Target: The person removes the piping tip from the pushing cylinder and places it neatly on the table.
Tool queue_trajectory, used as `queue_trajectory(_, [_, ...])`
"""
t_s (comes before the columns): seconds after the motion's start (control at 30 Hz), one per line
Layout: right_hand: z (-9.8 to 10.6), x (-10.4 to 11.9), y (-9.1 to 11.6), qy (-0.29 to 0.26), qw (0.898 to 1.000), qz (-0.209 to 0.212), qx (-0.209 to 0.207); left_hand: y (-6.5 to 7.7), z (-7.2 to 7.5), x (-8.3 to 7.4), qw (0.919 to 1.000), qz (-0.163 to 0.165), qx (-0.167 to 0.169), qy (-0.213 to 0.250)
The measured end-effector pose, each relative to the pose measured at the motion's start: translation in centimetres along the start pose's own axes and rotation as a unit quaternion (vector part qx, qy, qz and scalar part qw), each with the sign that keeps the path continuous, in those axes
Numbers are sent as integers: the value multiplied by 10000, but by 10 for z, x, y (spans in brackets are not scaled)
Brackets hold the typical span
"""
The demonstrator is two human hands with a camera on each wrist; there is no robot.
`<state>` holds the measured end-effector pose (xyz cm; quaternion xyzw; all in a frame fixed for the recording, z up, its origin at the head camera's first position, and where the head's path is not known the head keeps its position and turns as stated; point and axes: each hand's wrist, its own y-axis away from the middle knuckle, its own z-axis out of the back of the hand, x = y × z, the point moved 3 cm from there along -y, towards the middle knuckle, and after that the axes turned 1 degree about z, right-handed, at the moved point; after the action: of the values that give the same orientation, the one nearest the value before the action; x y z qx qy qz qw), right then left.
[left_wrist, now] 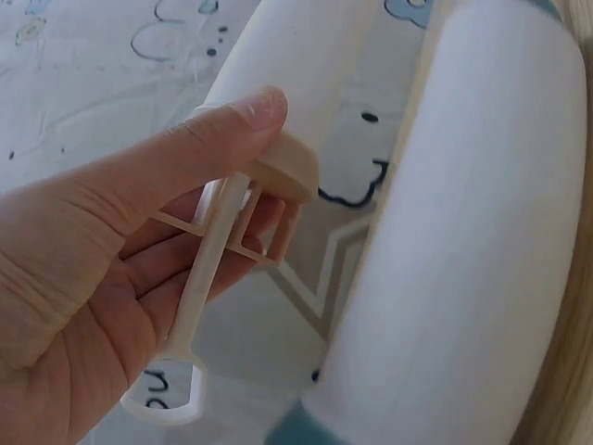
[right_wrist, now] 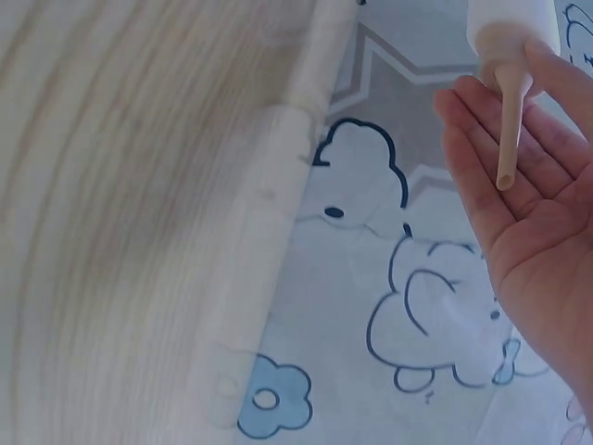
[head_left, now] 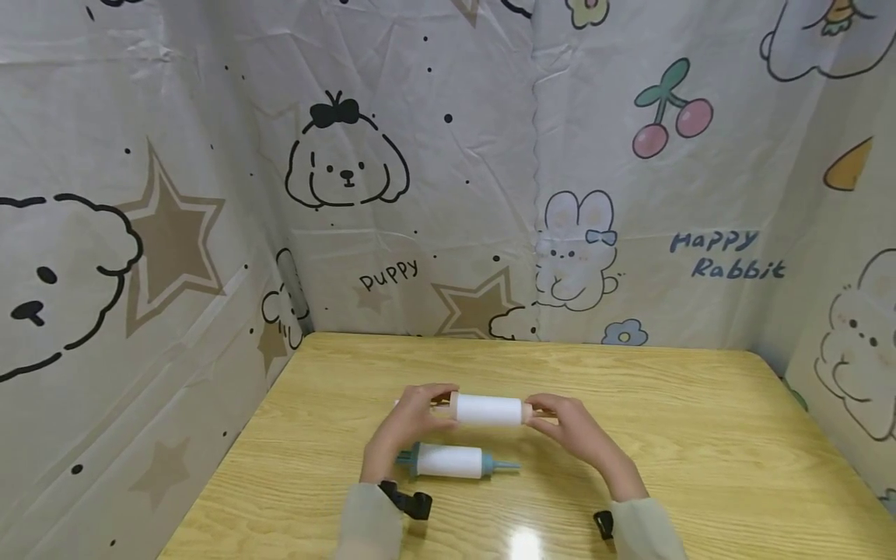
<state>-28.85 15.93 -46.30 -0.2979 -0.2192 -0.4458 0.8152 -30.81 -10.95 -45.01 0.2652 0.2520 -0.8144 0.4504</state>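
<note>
Cartoon-print white cloth (head_left: 448,163) fills the upper frame and both sides; yellow wood-grain table (head_left: 700,435) takes the lower part. White cylindrical syringe-shaped tool with beige plastic ends (head_left: 488,409) sits lower centre, roughly level, held at both ends. Left hand (head_left: 413,416) pinches the flanged end, thumb on the beige collar (left_wrist: 285,167), white rod with a loop handle (left_wrist: 199,287) running past the palm. Right hand (head_left: 572,426) grips the narrow end, thumb at its base, beige nozzle (right_wrist: 510,130) over the fingers. To hold it well: load the collars, not the nozzle; keep both ends in line; leave the rod unbumped. Watch clearance to the similar white tool with teal plastic ends (head_left: 449,460), lying just below it in frame, tip to the right. Table looks smooth, glare at bottom centre; a dropped barrel could roll. Cloth is creased, corner seam upper left.
</note>
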Motion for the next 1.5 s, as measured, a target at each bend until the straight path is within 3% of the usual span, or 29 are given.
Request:
queue_trajectory(0.27, [21, -5, 28, 123, 9993, -179, -317, -6, -15, -29, 9987, -431, -57, -268])
queue_trajectory(0.5, [35, -9, 46, 54, 9986, -350, -393, -10, -26, -46, 9975, -619, -105, -319])
queue_trajectory(0.73, [42, -10, 53, 77, 9988, -272, -402, -9, -33, -52, 9985, -541, -54, -94])
queue_trajectory(1.0, [45, -12, 55, -2, 9986, -325, -414, -8, -39, -54, 9988, -456, -54, -178])
queue_trajectory(1.17, [42, -22, 57, -601, 9949, -703, -397, -7, -41, -56, 9983, -477, -111, -325])
queue_trajectory(1.33, [40, -36, 60, -1344, 9817, -1289, -393, -7, -41, -59, 9977, -549, -147, -366])
queue_trajectory(1.5, [39, -44, 59, -1854, 9716, -1468, -88, -6, -41, -62, 9971, -588, -175, -460])
